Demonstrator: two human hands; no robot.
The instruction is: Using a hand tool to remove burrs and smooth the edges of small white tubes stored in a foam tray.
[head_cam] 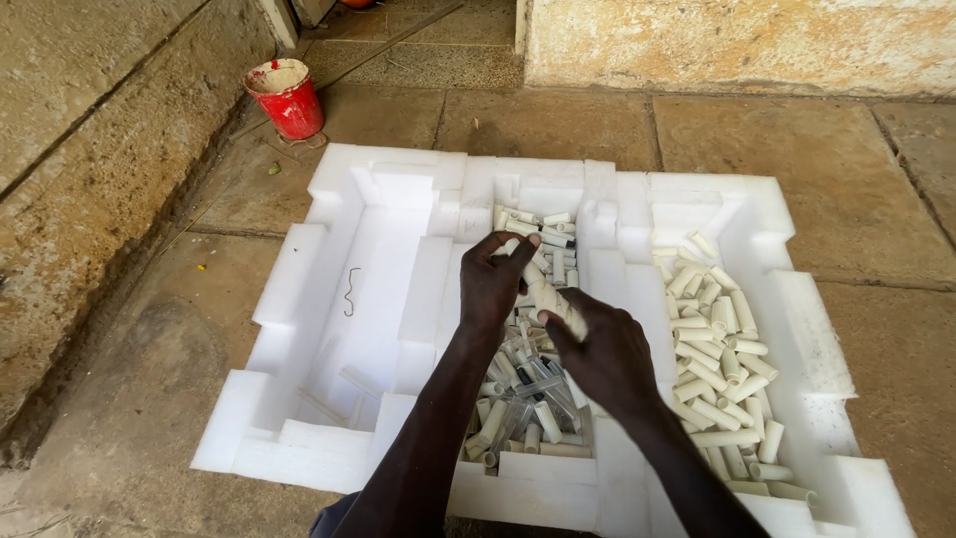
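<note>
Looks like an outdoor yard or work spot beside a building, not a proper workshop. The white foam tray (398, 199) sits right on stone paving slabs (757, 130), with a rough plastered wall (737, 40) behind it and a paint-smeared red bucket (289, 100) off its far-left corner.

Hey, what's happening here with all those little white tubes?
A person crouches over a white foam tray on a stone floor. Both hands are raised above the middle compartment, holding a short chain of cream tubes end to end: the left hand pinches the upper end, the right hand grips the lower. Loose tubes and clear plastic pieces fill the middle compartment, and more tubes fill the right one. The left compartment holds only a small bent wire. A red paint bucket stands nearby.
</note>
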